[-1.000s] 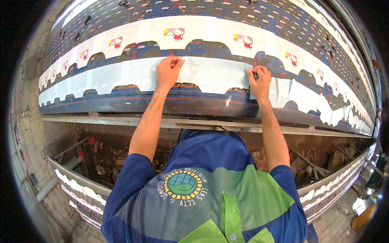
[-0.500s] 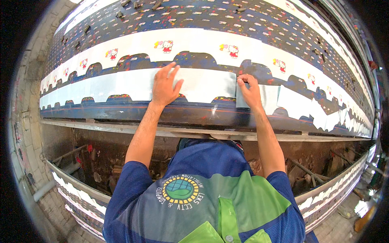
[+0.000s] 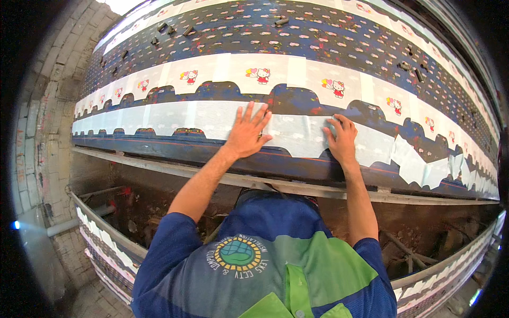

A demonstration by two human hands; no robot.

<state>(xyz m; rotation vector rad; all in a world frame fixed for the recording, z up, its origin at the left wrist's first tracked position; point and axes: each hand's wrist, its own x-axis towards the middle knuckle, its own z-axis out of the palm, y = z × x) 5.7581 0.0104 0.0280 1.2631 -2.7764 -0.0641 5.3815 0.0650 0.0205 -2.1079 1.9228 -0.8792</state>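
A row of pale white fabric pieces (image 3: 294, 132) with stepped lower edges lies along the near side of a long dark worktable (image 3: 244, 165). My left hand (image 3: 246, 133) rests on this row, palm down, its fingers spread and nothing in them. To its right, my right hand (image 3: 342, 140) touches the same row with bent fingers, the thumb apart from them. Between both hands the fabric lies nearly flat, with slight creases. Beyond it runs a second row of white pieces (image 3: 212, 70), printed with cartoon cats in red holding balloons.
Several short dark cylinders (image 3: 281, 22) lie farther back on the table. Crumpled white pieces (image 3: 419, 165) stick up at the right. A pale rail (image 3: 222, 175) edges the table before me. Behind me stands another table (image 3: 106, 249) with similar white rows. A block wall (image 3: 53, 106) is at the left.
The loose piece by my right hand has come down flat onto the table. My left hand has moved right and now lies spread on the fabric. The view has turned slightly.
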